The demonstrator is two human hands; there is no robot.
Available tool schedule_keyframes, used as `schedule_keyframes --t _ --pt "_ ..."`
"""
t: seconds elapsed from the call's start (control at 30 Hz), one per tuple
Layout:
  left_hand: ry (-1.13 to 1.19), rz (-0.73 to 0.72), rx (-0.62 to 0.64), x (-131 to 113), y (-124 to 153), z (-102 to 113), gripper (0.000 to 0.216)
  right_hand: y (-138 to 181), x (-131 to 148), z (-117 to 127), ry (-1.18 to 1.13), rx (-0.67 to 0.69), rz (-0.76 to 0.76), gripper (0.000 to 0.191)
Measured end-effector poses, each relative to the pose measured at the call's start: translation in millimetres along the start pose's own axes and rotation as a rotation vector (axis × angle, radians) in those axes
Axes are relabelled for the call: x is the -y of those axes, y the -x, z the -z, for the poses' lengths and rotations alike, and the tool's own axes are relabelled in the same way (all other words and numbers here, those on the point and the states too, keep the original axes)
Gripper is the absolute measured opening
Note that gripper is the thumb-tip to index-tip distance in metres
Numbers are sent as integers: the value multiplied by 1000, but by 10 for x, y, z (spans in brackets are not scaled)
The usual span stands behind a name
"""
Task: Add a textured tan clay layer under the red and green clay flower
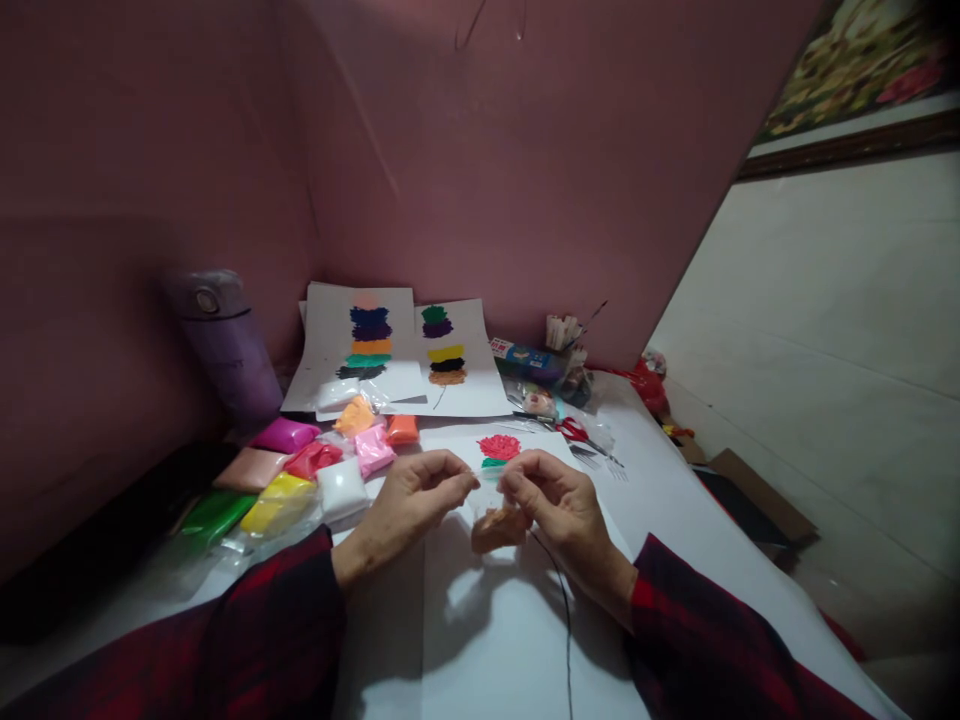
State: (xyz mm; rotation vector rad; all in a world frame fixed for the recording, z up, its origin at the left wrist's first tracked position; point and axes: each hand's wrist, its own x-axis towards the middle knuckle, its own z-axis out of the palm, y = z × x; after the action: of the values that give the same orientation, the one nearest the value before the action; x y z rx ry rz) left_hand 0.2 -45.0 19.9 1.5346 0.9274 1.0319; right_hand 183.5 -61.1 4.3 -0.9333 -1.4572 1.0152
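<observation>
In the head view, we saw both hands raised just above the white surface (465, 650), over its near middle. The right hand (559, 505) was pinched shut on the top of a clay packet (499, 527), a tan lump in clear film that hung between the two hands. The left hand (420, 500) had its fingertips pressed together at the film's other edge. The light was dim, so we could only say that it probably gripped the film too.

We judged the main risk to be the film giving way at once under opposing pulls. The lump could then have dropped onto the sheet with the red flower (500, 447), just beyond the fingers, and smudged it. A thin black cord (561, 610) ran under the right wrist and could have snagged a sleeve during a sharp tug. The coloured clay packs (300, 480) lay close by the left forearm, and a wide elbow swing might have pushed them toward the purple bottle (225, 345). The red scissors (574, 430) lay near the right hand, with nothing touching them.
</observation>
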Motion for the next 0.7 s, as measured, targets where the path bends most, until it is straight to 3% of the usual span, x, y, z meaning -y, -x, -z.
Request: schedule_keyframes --t 0.7 --pt "-24 -102 -53 74 -31 -64 13 16 -23 -13 -19 38 -18 21"
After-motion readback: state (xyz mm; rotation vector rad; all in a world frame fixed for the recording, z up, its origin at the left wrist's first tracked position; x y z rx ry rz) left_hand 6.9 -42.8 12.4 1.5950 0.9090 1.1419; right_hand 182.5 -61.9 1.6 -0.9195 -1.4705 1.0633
